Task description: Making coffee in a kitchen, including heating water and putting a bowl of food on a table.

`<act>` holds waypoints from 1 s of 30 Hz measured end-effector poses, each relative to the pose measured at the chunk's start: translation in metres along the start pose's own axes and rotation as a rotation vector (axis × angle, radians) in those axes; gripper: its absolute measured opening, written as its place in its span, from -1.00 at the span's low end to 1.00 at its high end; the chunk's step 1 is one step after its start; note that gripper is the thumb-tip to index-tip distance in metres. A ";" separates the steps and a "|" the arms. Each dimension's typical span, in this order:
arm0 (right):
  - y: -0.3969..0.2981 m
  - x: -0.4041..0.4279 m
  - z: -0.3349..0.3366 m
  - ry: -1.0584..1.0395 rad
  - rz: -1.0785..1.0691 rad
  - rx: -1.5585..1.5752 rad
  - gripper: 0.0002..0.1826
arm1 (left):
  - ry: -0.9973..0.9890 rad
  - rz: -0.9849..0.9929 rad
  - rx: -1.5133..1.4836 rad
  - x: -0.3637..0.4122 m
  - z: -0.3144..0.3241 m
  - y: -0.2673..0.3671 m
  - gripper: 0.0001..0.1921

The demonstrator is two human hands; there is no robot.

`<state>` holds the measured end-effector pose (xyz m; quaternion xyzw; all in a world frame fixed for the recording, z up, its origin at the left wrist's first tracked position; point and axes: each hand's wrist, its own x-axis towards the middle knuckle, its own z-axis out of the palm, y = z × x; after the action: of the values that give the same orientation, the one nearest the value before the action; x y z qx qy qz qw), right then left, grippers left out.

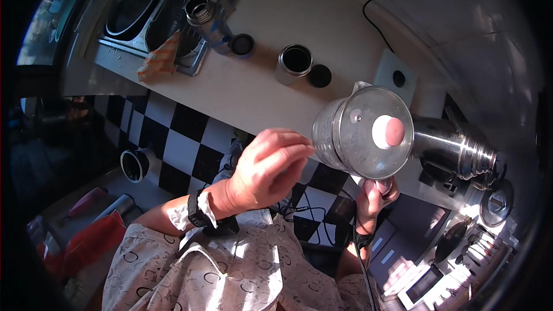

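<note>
My right hand (375,198) is closed around the handle of a clear glass jug (328,134), holding it up over the counter's front edge. A round glass lid (358,155) covers it, topped by a white knob with a pink top (389,132). Just left of the jug is my left hand (272,166), its fingers bent and their tips close to the glass. I cannot tell whether they touch it, and the palm is hidden. Beyond the jug, a steel food flask (288,75) stands uncapped on the counter beside a black lid (319,76).
A second uncapped steel flask (211,28) and a dark cap (242,45) stand by the sink (196,69), where a striped cloth (160,59) hangs. A pale square base (386,71) lies near a black cable (367,2). At right is a steel vacuum jug (445,142).
</note>
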<state>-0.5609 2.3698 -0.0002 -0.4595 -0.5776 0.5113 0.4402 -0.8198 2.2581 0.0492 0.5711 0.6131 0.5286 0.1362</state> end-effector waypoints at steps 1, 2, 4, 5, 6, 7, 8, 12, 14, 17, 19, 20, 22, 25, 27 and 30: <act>-0.001 0.000 0.001 -0.029 -0.080 -0.022 -0.71 | 0.029 -0.169 -0.028 -0.007 -0.006 -0.010 -0.70; 0.003 -0.001 0.000 -0.054 -0.077 -0.037 -0.71 | 0.078 -0.294 -0.032 -0.012 -0.007 -0.027 -0.72; 0.003 -0.003 0.014 -0.047 -0.076 0.013 -0.69 | 0.130 -0.443 -0.101 -0.026 -0.011 -0.066 -0.72; 0.004 -0.003 0.017 -0.042 -0.078 0.038 -0.69 | 0.154 -0.492 -0.153 -0.028 -0.011 -0.081 -0.70; 0.005 -0.002 0.019 -0.037 -0.079 0.060 -0.69 | 0.162 -0.498 -0.156 -0.029 -0.011 -0.091 -0.70; 0.005 -0.003 0.022 -0.046 -0.078 0.054 -0.69 | 0.152 -0.549 -0.222 -0.029 -0.010 -0.099 -0.67; 0.005 -0.004 0.026 -0.015 -0.052 0.043 -0.70 | 0.142 -0.597 -0.289 -0.029 -0.011 -0.106 -0.64; 0.001 -0.003 0.036 0.000 -0.013 -0.029 -0.70 | 0.082 -0.561 -0.238 -0.011 -0.011 -0.122 -0.56; -0.002 0.000 0.042 -0.023 0.007 -0.046 -0.70 | 0.058 -0.514 -0.216 -0.001 -0.010 -0.130 -0.48; -0.007 0.002 0.048 -0.047 0.035 -0.018 -0.70 | 0.061 -0.475 -0.209 0.012 -0.007 -0.142 -0.40; -0.006 0.002 0.046 -0.054 0.048 0.008 -0.71 | 0.032 -0.450 -0.199 0.021 -0.009 -0.143 -0.38; 0.000 0.003 0.041 -0.070 0.039 -0.025 -0.72 | -0.001 -0.424 -0.183 0.025 -0.011 -0.144 -0.35; 0.002 0.005 0.040 -0.093 0.029 -0.060 -0.73 | -0.015 -0.383 -0.174 0.029 -0.011 -0.147 -0.35; 0.000 0.006 0.043 -0.137 0.023 -0.082 -0.62 | -0.045 -0.358 -0.208 0.034 -0.010 -0.148 -0.35; -0.002 0.007 0.043 -0.169 0.042 -0.071 -0.61 | -0.055 -0.376 -0.253 0.035 -0.009 -0.151 -0.35; -0.013 0.007 0.051 -0.148 0.087 -0.109 -0.60 | -0.040 -0.352 -0.245 0.035 -0.008 -0.154 -0.37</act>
<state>-0.6136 2.3663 0.0086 -0.4684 -0.6151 0.5301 0.3481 -0.9225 2.3165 -0.0557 0.4447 0.6318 0.5558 0.3067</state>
